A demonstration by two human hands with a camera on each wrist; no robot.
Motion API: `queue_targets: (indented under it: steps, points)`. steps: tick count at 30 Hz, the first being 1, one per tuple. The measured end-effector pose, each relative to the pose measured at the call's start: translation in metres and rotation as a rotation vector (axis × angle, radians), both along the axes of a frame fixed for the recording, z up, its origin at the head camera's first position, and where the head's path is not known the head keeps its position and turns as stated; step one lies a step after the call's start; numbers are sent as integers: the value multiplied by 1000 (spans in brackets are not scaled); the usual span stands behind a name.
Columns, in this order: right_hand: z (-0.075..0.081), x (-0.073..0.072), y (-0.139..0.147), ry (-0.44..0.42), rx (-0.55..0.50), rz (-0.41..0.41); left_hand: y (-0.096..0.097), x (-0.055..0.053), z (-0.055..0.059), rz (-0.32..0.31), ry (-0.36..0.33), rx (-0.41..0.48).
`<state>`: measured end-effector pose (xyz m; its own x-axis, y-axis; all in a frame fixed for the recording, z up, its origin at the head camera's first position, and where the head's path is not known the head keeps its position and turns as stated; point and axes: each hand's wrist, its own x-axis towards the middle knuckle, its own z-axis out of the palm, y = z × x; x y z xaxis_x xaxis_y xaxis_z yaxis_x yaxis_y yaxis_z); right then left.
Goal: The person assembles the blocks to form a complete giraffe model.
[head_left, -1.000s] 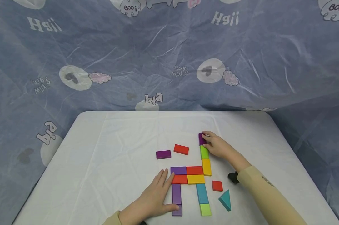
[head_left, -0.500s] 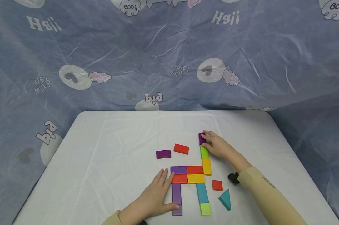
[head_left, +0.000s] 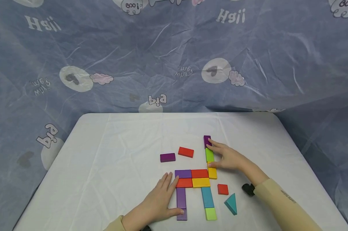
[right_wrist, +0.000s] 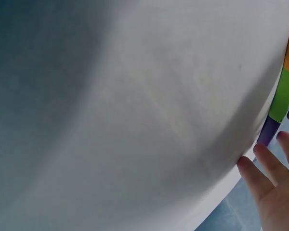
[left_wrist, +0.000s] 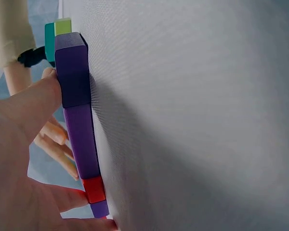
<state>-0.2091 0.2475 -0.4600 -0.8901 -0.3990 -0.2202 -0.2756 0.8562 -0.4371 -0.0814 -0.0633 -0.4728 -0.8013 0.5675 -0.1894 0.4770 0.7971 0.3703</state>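
Note:
Flat coloured blocks form a figure on the table. My left hand (head_left: 159,202) rests along its left side, fingers extended. Its thumb touches the lower purple block (left_wrist: 73,72), and its fingertips are at the red block (head_left: 184,183) and purple block (head_left: 183,174). At the right, a column runs from a yellow block (head_left: 212,173) through a green block (head_left: 209,156) to a dark purple block (head_left: 206,141). My right hand (head_left: 230,157) lies beside this column with fingers spread, fingertips at the dark purple block and thumb over the yellow one. Neither hand grips anything.
Above the figure lie a loose red block (head_left: 186,152) and a dark purple block (head_left: 167,157). To its right are a small red block (head_left: 223,189) and a teal triangle (head_left: 231,204). The white table (head_left: 119,144) ends at a patterned blue-grey curtain (head_left: 162,57).
My right hand has moved slightly right and toward me along the column, its thumb going from the green block to the yellow one. The left hand stays in place.

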Motion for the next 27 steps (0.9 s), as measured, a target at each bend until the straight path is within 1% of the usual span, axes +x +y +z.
queue_targets:
  steps: [5, 9, 13, 21, 27]
  points:
    - [2, 3, 5, -43, -25, 27, 0, 0, 0, -3, 2, 12]
    - [1, 5, 8, -74, -32, 39, 1, 0, -1, 1, -10, -4]
    - [0, 4, 8, -69, -34, 45, 1, -1, 0, 7, -15, -12]
    - [3, 5, 9, -59, -52, 54, 1, 0, 0, 16, -27, -11]
    - [1, 5, 9, -53, -59, 50, 1, 0, 1, 20, -41, -9]
